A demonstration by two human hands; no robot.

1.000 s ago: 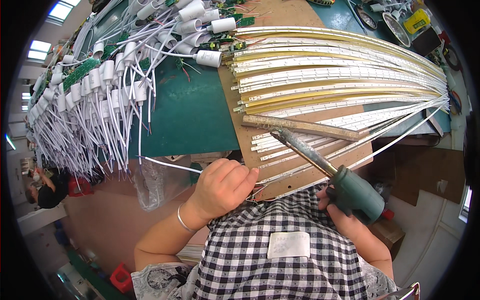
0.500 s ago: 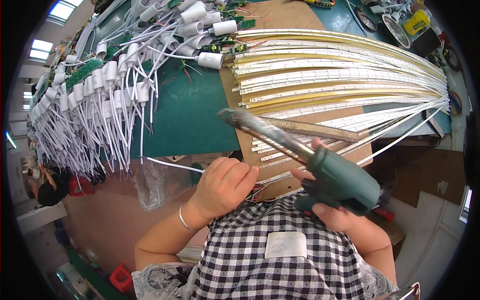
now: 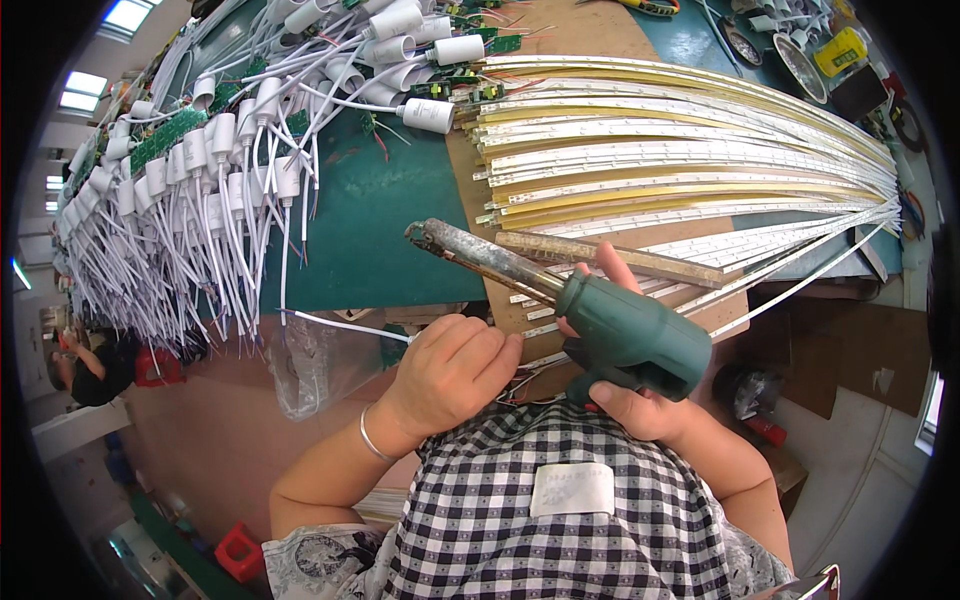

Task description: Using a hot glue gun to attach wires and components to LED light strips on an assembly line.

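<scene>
i saw left hand (image 3: 455, 370) gripping white cable (image 3: 350, 328), right hand (image 3: 645, 410) gripping green gun-shaped tool (image 3: 640, 335); strips (image 3: 620, 158) lay beyond both, how many finished i could not tell.

You're showing two hands (image 3: 455, 368), one green tool (image 3: 640, 335), one bracelet (image 3: 369, 436), one flat bar (image 3: 675, 268), over a dozen white strips (image 3: 650, 137)!

Downward head-worn fisheye view

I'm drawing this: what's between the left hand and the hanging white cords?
A white cable, with a clear plastic bag below it. That shows in the head view.
</scene>
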